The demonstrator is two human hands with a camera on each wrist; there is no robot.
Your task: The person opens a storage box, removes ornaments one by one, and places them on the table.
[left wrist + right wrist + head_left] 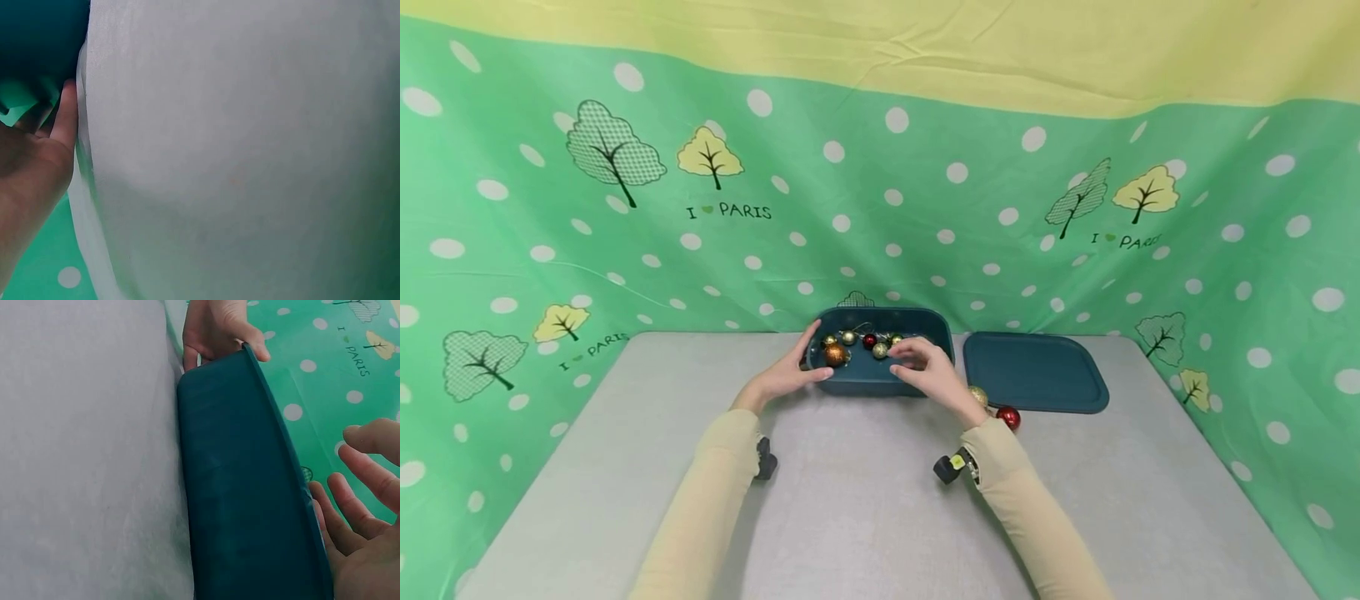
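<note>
A dark blue plastic box [868,387] stands at the back of the table with several small Christmas baubles inside. Among them are a copper bauble [835,356], a red bauble [869,342] and a pale gold one [880,351]. My left hand [784,372] holds the box by its left end; in the right wrist view its thumb hooks over the rim. Over the box's right part hovers my right hand [931,372], fingers loosely bent and apart from the thumb. Nothing shows between those fingers [347,534] in the right wrist view.
A matching blue lid [1036,372] lies flat right of the box. Beside my right wrist, a gold glitter bauble [977,396] and a larger red bauble [1009,417] rest on the grey table [865,500]. A green patterned cloth [880,225] hangs close behind.
</note>
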